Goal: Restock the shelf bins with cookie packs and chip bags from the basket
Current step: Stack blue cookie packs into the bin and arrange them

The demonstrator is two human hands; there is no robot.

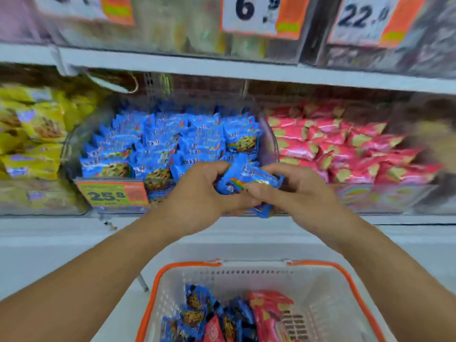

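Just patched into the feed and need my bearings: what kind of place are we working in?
Most likely a shop's snack aisle. Printed price tags hang on shelf bins packed with blue cookie packs and pink bags. An orange-rimmed shopping basket sits below, and both hands hold blue packs.

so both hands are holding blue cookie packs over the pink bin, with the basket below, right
Not quite. In the head view the left hand and right hand hold the blue cookie packs at the front of the blue bin, not the pink one. The basket is below.
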